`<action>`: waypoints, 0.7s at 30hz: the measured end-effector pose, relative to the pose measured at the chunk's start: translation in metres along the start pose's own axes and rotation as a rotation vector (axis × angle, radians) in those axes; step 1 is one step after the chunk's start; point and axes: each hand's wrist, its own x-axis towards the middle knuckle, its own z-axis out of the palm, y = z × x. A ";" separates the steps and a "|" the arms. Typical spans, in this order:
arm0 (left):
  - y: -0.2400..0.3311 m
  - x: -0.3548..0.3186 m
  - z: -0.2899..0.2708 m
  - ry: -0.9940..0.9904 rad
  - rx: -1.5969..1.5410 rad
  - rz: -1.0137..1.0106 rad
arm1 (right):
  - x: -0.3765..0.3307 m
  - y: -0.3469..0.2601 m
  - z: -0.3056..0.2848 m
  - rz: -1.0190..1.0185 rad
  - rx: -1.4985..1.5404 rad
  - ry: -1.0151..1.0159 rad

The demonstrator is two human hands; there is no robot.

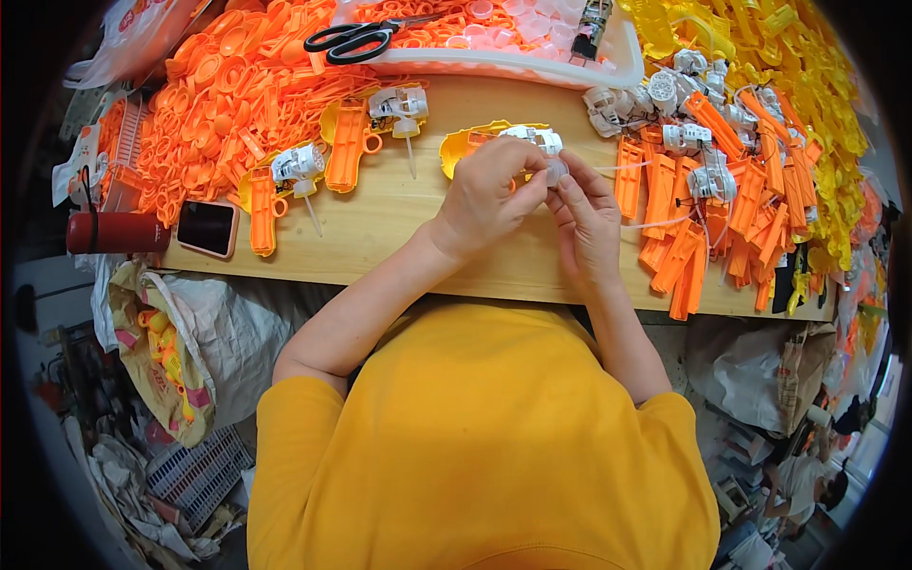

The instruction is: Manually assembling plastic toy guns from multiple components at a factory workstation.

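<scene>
White translucent plastic tray [532,70] held orange parts and pale round caps [543,21]; black-handled scissors [359,41] lay over its left end. Open sack [237,347], crinkled, below left, held yellow pieces [163,344]. Left hand [486,190] and right hand [587,217] pinched a small clear piece [556,172] between fingertips, above the wood-grain tabletop [404,242]. The hands partly hid a curved yellow shell [458,149] behind. Phone [208,228] lay left, orange grips [679,223] piled right.

The wooden table [370,228] carries a phone [207,229], heaped orange parts [214,104], a translucent tub [513,68] and a yellow shell [455,152].
</scene>
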 end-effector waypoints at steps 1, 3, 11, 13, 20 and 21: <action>0.000 0.000 0.000 0.012 -0.008 0.006 | 0.000 0.000 0.001 0.008 0.014 0.004; 0.000 0.000 0.000 0.007 -0.006 -0.002 | 0.001 0.000 0.001 0.015 0.030 0.012; 0.000 0.003 -0.005 -0.024 -0.018 0.055 | 0.002 -0.003 0.002 -0.049 -0.132 0.002; -0.003 0.002 -0.007 -0.126 -0.241 -0.274 | 0.003 -0.004 0.005 -0.121 -0.197 0.005; -0.008 0.005 -0.017 -0.274 0.023 0.037 | 0.007 0.004 -0.007 -0.229 -0.561 -0.114; -0.011 0.004 -0.020 -0.298 0.078 0.076 | 0.006 0.004 -0.005 -0.229 -0.559 -0.112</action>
